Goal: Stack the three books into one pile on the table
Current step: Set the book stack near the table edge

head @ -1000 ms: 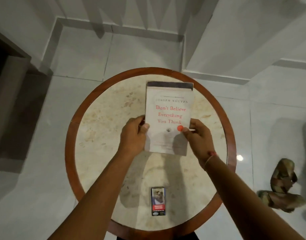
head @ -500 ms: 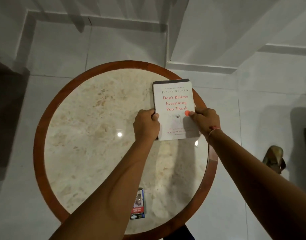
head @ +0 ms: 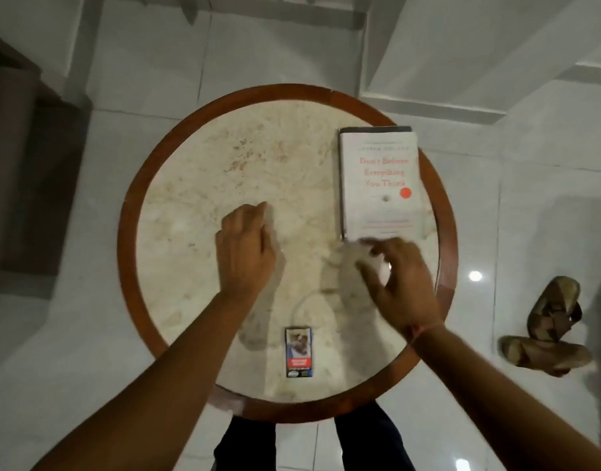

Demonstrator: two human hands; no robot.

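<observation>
Now both hands, left (head: 246, 251) and right (head: 399, 283), are loosely open and empty; the stiff, light-looking pile (head: 380, 181) seems best gripped by its long edges.

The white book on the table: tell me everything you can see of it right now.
The white book lies flat, cover up, on the right side of the round table, near its wooden rim. The paper cover has blurred red title lettering and a red dot. A dark edge shows under its far and left sides, so it seems to rest on something; how many books, I cannot tell. Neither hand holds it; the right hand is blurred just below its near edge.
</observation>
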